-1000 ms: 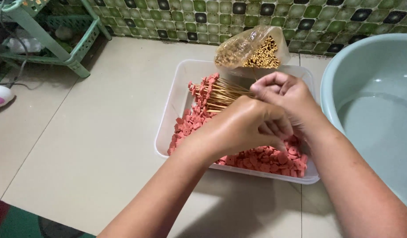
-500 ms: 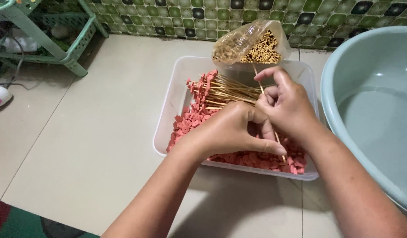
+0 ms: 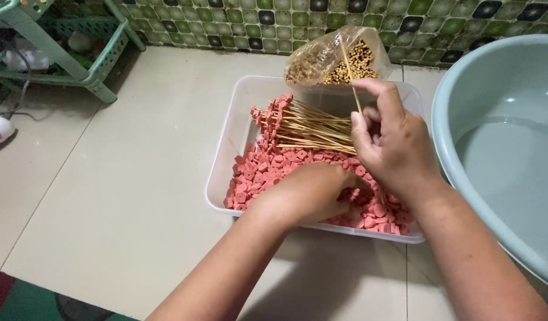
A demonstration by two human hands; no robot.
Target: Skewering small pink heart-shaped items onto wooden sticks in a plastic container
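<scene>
A clear plastic tub [image 3: 221, 178] on the tiled floor holds many small red sausage pieces [image 3: 268, 172]. A bundle of skewers with pieces on their tips [image 3: 303, 125] lies across the heap. My left hand [image 3: 312, 193] reaches down into the pieces, fingers curled among them; what it grips is hidden. My right hand [image 3: 392, 145] is above the tub's right side, pinching one bare bamboo skewer [image 3: 348, 71] that points up and away.
A clear bag of bamboo skewers [image 3: 330, 59] leans at the tub's far edge against the green tiled wall. A large pale green basin [image 3: 499, 148] stands to the right. A green plastic rack [image 3: 60, 53] is at the far left.
My hands have parted. The left dropped from the skewer down into the pieces. The right now holds a single bare skewer upright by the bag.
</scene>
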